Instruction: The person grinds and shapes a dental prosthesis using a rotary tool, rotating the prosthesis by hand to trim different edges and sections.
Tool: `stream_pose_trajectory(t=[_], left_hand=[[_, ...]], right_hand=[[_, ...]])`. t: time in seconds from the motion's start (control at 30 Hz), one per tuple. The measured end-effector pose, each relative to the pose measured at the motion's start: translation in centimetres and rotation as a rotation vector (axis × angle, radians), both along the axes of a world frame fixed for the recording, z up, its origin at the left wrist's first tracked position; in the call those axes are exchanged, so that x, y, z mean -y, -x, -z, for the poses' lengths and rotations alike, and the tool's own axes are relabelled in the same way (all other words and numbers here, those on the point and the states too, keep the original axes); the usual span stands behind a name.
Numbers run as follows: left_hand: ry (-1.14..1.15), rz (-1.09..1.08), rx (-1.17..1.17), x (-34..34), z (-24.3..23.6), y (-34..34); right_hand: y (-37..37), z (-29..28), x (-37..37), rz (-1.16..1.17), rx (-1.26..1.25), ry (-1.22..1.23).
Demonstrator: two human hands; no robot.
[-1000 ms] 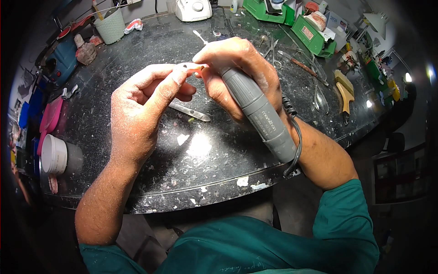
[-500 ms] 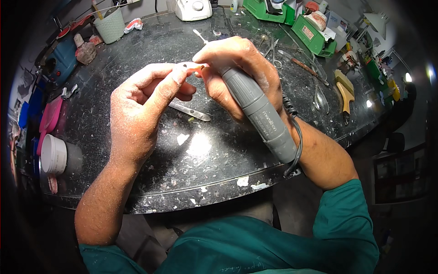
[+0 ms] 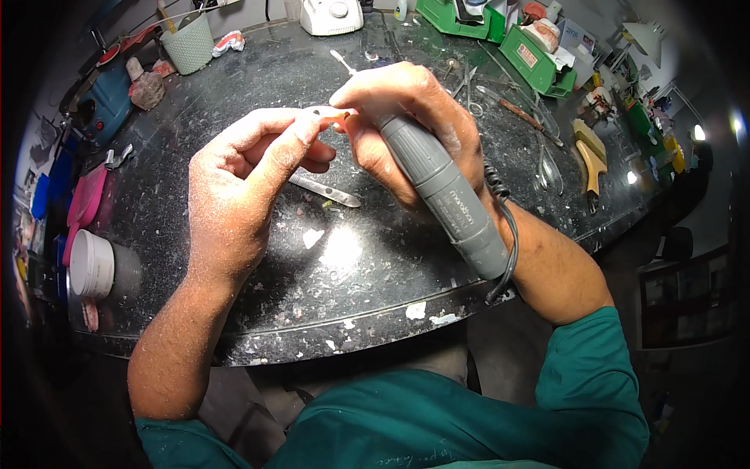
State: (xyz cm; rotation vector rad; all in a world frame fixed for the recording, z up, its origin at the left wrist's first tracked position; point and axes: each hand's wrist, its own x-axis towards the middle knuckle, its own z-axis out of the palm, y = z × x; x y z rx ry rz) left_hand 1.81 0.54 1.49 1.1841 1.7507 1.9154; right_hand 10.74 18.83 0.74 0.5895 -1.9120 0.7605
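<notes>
My left hand [image 3: 250,160], dusted with pale powder, pinches a small pink and whitish piece [image 3: 334,116] between thumb and index finger; it looks like a denture part, though fingers cover much of it. My right hand [image 3: 414,117] is wrapped round a grey rotary handpiece [image 3: 441,187], whose working tip is hidden by the fingers close to the piece. A coiled dark cord [image 3: 509,227] leaves the rear of the handpiece and hangs by my right wrist. Below the hands a metal knife-like tool [image 3: 328,190] lies on the black worktop [image 3: 297,289].
Green bins [image 3: 531,59] stand at the far right, with a white machine [image 3: 331,16] at the back. Pliers [image 3: 547,168] and a brush [image 3: 591,160] lie right. At left are a white tub [image 3: 92,266], a pink dustpan [image 3: 86,203] and a woven cup [image 3: 189,47].
</notes>
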Motion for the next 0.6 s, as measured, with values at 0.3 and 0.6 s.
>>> stream_pose_trajectory(t=[0.3,0.6], left_hand=[[-0.002,0.005,0.003,-0.02,-0.06,-0.06],[-0.009,0.036,0.034,0.1,-0.07,0.21]], right_hand=[[-0.05,0.02,-0.07,-0.003,0.015,0.011],[-0.06,-0.01,-0.16,0.012,0.002,-0.025]])
